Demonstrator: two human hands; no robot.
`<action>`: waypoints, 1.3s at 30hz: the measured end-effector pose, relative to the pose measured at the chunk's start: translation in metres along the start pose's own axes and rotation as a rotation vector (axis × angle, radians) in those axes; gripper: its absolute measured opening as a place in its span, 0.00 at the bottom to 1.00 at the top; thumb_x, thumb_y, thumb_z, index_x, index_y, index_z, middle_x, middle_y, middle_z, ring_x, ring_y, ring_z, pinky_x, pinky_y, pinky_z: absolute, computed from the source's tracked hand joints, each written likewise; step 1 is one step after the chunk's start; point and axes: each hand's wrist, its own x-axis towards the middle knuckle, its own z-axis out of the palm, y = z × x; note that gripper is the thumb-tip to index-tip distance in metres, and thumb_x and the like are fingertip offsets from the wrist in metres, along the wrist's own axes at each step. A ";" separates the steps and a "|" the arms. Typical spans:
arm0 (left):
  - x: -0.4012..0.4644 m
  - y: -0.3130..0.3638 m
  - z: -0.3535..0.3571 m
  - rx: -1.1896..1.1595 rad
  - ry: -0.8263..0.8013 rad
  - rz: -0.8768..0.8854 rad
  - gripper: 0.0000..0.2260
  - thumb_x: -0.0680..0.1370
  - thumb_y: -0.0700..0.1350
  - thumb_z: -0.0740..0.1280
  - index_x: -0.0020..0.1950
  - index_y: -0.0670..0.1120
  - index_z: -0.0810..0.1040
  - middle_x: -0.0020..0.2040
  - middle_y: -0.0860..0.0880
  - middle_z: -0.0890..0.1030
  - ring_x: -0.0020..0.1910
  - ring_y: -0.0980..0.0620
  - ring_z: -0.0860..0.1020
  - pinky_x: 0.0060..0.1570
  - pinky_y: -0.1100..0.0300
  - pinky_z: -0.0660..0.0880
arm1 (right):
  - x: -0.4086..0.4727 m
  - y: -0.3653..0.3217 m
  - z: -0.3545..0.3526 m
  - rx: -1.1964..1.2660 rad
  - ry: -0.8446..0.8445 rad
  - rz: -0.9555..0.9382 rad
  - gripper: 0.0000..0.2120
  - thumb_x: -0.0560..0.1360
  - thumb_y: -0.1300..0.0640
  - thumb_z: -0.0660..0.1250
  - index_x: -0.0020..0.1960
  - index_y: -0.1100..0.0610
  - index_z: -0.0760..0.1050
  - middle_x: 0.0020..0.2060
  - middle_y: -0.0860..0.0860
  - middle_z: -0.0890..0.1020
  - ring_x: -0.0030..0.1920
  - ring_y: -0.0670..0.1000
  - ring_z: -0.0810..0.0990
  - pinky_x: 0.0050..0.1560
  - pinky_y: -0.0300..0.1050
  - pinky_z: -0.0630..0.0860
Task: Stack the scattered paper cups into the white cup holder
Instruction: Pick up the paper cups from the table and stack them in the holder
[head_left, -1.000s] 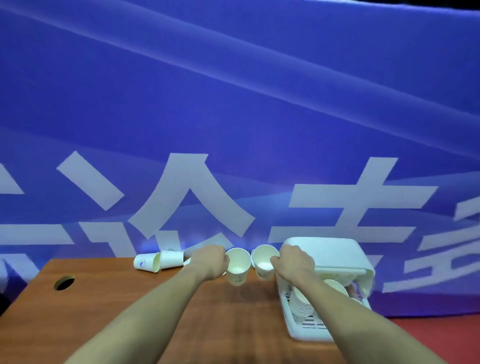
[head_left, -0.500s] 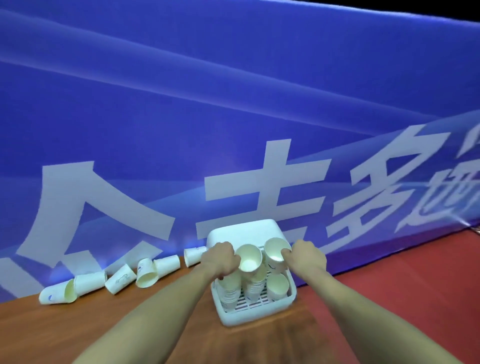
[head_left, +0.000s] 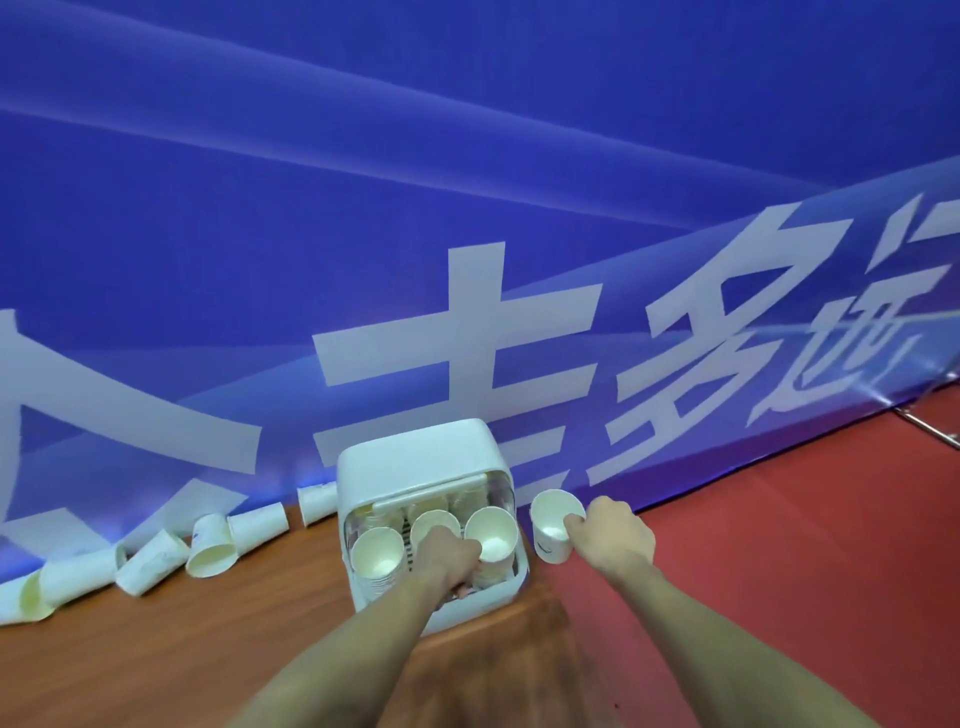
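Left hand (head_left: 448, 558) is reaching down into the white cup holder (head_left: 415, 457), curling round a cup I am now pushing onto a stack. Right hand (head_left: 610, 535) is pinching another cup (head_left: 553, 525), now just beside the holder. More cups (head_left: 208, 545) are lying on the surface (head_left: 182, 649), waiting.
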 end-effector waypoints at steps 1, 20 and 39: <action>0.004 -0.002 0.006 -0.027 0.005 -0.020 0.08 0.72 0.40 0.60 0.38 0.39 0.78 0.26 0.44 0.74 0.20 0.48 0.69 0.24 0.67 0.60 | 0.003 0.003 0.004 -0.004 -0.012 0.004 0.11 0.74 0.49 0.58 0.44 0.57 0.72 0.42 0.52 0.77 0.43 0.56 0.77 0.41 0.44 0.70; 0.033 -0.013 0.036 -0.121 0.059 -0.122 0.13 0.76 0.41 0.61 0.40 0.33 0.81 0.22 0.47 0.74 0.18 0.49 0.68 0.19 0.68 0.62 | 0.022 0.019 0.032 0.050 -0.078 0.013 0.13 0.74 0.48 0.59 0.39 0.57 0.73 0.36 0.51 0.77 0.37 0.55 0.77 0.37 0.43 0.69; 0.011 0.003 -0.030 0.643 0.325 0.357 0.19 0.75 0.56 0.61 0.29 0.47 0.72 0.27 0.51 0.74 0.32 0.50 0.74 0.31 0.59 0.67 | 0.018 -0.049 0.040 0.044 -0.141 -0.163 0.10 0.74 0.49 0.59 0.44 0.56 0.72 0.42 0.51 0.78 0.43 0.55 0.76 0.43 0.45 0.72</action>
